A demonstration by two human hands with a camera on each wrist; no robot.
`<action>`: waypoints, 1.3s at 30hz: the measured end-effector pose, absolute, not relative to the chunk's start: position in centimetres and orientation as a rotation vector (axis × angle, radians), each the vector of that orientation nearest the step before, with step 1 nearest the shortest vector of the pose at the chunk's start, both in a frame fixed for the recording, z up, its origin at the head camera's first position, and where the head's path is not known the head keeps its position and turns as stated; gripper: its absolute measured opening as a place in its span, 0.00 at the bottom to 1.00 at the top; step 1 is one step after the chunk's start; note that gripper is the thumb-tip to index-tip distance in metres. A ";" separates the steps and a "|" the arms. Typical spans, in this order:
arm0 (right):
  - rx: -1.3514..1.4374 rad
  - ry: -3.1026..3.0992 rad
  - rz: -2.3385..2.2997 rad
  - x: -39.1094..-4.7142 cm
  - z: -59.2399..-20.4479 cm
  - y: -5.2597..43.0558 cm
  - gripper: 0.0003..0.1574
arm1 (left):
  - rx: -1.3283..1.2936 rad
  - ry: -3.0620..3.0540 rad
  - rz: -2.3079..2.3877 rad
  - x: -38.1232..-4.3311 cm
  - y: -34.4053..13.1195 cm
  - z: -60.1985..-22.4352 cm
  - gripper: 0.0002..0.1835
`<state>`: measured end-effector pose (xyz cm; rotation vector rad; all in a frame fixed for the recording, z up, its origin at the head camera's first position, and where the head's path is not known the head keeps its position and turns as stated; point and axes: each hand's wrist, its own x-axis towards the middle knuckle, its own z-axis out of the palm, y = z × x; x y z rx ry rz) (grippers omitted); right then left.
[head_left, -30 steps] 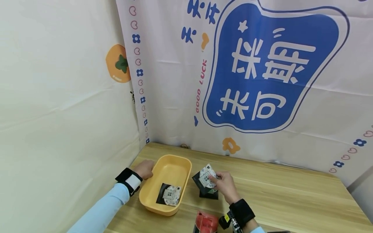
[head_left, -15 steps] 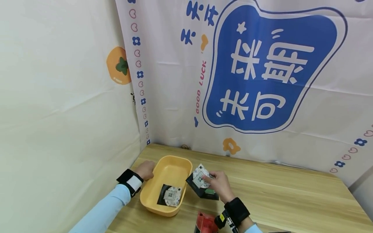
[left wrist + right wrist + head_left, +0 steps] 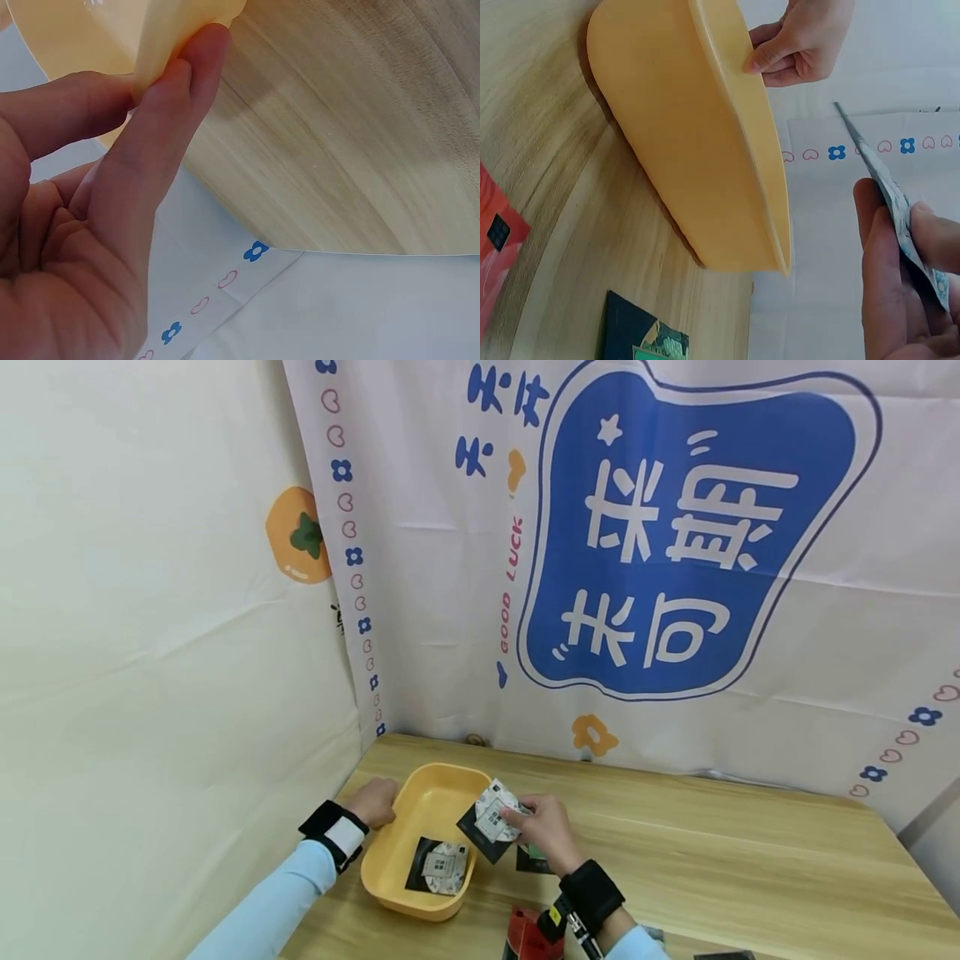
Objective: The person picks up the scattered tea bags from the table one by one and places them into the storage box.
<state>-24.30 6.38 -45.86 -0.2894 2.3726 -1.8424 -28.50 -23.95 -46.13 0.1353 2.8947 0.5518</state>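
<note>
Black-and-white sachet (image 3: 489,823), tilted, in right fingers (image 3: 883,262) near yellow tray (image 3: 433,806) with similar packet (image 3: 438,866) inside.

A: Item one, the right hand's grip (image 3: 551,829): any change of place?

B: It is shifting leftward, and the pinched black-and-white packet (image 3: 487,823) is travelling with it.

A: Relation to the yellow tray (image 3: 418,810)?

B: Clear of it a second ago, the packet is now overlapping the tray's right side in the head view.

A: Item two, the dark packet with green patch (image 3: 534,863)?

B: The held packet is parting from it; the grip is increasingly masking its upper right instead.

A: Further entries?

B: Wrist camera (image 3: 552,925): now overlapping the red pouch (image 3: 529,940). Small grey item (image 3: 657,935), kind unclear: emerging beside the right sleeve (image 3: 636,946).
</note>
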 end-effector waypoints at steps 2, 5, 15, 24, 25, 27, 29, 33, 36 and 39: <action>-0.312 2.380 -1.839 -24.3 -45.9 6.1 0.13 | 0.127 2.890 0.555 -28.5 -24.0 -46.1 0.13; -0.329 2.374 -1.838 -24.2 -46.0 5.7 0.13 | 0.130 2.893 0.545 -28.5 -24.0 -46.2 0.13; -0.468 2.407 -1.764 -23.9 -46.4 4.1 0.10 | 0.131 2.891 0.527 -28.3 -24.1 -46.3 0.13; -0.563 2.391 -1.697 -23.8 -46.3 2.2 0.09 | 0.114 2.877 0.514 -28.6 -24.1 -46.3 0.13; -0.578 2.398 -1.681 -23.8 -46.2 2.0 0.08 | 0.114 2.879 0.513 -28.7 -24.1 -46.3 0.13; -0.596 2.401 -1.662 -23.8 -46.2 1.6 0.07 | 0.117 2.885 0.516 -28.7 -24.0 -46.2 0.13; -0.610 2.419 -1.643 -23.8 -46.1 1.1 0.06 | 0.120 2.888 0.523 -28.7 -24.0 -46.1 0.13; -0.630 2.436 -1.623 -23.7 -46.3 0.3 0.07 | 0.116 2.882 0.524 -28.7 -23.9 -45.9 0.14; -0.652 2.444 -1.596 -23.6 -46.4 -0.2 0.13 | 0.109 2.875 0.521 -28.6 -23.9 -45.8 0.14; -0.676 2.442 -1.562 -23.4 -46.3 -0.5 0.20 | 0.114 2.879 0.517 -28.5 -23.9 -45.8 0.12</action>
